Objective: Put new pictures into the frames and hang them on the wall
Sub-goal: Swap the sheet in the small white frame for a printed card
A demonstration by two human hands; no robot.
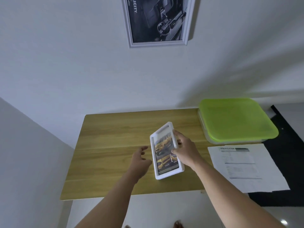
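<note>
A small white picture frame (164, 174) with a yellow-car picture in it is held tilted above the wooden table (107, 162). My right hand (185, 150) grips the frame's right edge, thumb on the front. My left hand (139, 159) hovers just left of the frame with its fingers apart, not touching it. A larger white frame (185, 41) with a dark car-interior picture hangs on the wall above the table.
A plastic box with a green lid (235, 120) stands at the table's back right. A printed specification sheet (246, 168) lies on a black surface (289, 153) to the right. White walls close in at the left and behind.
</note>
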